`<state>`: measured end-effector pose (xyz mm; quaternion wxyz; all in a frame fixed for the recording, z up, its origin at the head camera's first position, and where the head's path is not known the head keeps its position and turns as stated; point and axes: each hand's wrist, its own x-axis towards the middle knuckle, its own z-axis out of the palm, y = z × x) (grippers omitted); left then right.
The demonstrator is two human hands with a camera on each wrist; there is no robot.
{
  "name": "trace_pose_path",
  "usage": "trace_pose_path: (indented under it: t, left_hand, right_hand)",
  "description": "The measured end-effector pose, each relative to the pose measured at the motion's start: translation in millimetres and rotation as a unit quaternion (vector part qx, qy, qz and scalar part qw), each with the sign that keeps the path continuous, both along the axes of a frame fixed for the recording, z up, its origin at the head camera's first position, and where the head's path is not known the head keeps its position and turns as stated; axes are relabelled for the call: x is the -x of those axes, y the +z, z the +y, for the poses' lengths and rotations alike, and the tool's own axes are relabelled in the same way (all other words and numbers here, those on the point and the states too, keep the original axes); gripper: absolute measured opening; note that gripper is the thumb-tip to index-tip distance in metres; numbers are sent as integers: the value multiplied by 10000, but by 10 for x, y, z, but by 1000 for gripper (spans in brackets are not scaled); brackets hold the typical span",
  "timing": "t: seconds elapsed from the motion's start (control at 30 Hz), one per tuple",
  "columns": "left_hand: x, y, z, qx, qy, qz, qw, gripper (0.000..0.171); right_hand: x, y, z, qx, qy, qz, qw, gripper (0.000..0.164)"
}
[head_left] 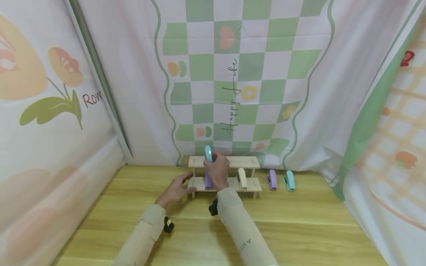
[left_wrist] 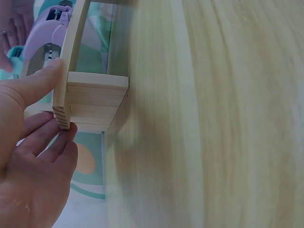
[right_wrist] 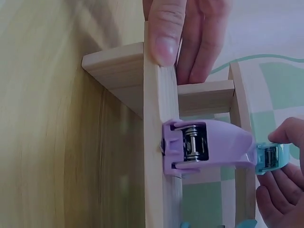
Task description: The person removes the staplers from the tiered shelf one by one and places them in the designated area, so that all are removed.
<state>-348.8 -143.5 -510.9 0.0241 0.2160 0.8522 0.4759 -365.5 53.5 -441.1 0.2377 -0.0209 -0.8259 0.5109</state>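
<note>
A two-tier wooden rack stands at the back of the table. My left hand grips the left end of its lower board, thumb on top and fingers beneath. My right hand pinches a light blue stapler at the left part of the upper board; whether the stapler rests on the board I cannot tell. Below it, a purple stapler sits on the lower tier. A cream stapler is on that tier, farther right. Teal parts show at the right wrist view's bottom edge.
To the right of the rack, a second purple stapler and another light blue stapler stand on the wooden table. A checked curtain hangs close behind the rack. Printed cloth bounds the left side.
</note>
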Motion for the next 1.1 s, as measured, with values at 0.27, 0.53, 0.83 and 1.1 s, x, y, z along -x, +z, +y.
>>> trace_pose_path:
  t: [0.27, 0.53, 0.83, 1.1]
  left_hand:
    - [-56, 26, 21, -56, 27, -142, 9999, 76]
    - [-75, 33, 15, -128, 104, -234, 9996, 78]
    - [-80, 39, -13, -248, 36, -392, 9989, 80]
    - [-68, 27, -4, -215, 47, -357, 9991, 78]
  right_hand:
    - [16, -35, 228, -388, 270, 293, 9985, 20]
    - [-19, 62, 657, -480, 468, 375, 9970, 29]
    - [-110, 98, 1326, -434, 50, 199, 9988, 35]
    - [-218, 31, 2097, -614, -560, 158, 9964, 40]
